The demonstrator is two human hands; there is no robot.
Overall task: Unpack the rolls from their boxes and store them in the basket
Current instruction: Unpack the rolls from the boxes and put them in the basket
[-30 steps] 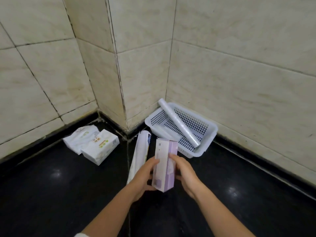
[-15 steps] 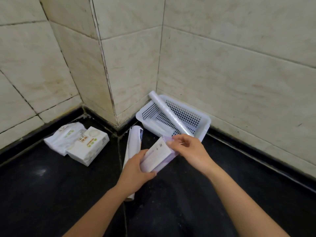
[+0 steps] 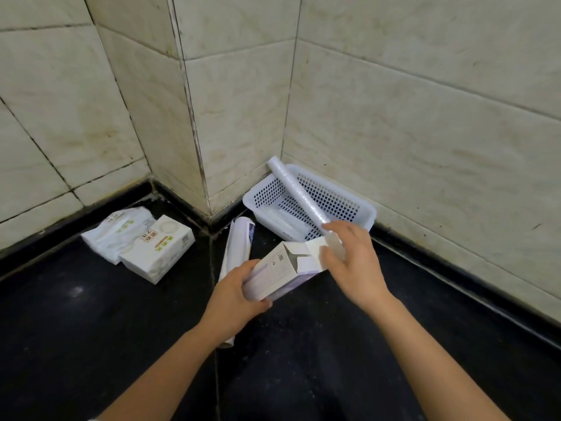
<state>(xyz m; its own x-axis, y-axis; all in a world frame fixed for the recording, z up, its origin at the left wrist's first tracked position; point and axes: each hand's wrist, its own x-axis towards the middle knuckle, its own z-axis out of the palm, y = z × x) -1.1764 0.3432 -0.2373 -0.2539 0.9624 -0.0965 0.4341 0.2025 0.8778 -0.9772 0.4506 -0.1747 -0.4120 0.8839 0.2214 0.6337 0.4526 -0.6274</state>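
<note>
My left hand (image 3: 235, 291) grips the lilac box (image 3: 274, 276) by its lower end; its small print and code square are too fine to read. My right hand's (image 3: 353, 262) fingers (image 3: 329, 256) pinch its opened end flap. One roll (image 3: 296, 192) leans across the white basket (image 3: 368, 212) in the wall corner just beyond, another (image 3: 236, 253) lies on the black floor (image 3: 91, 329) beside a tissue pack (image 3: 159, 249) with Chinese lettering. Open floor lies right.

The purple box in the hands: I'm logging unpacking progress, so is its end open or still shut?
Open. The purple box has its end flaps folded out, the right hand at them, the left hand gripping the body.
</note>
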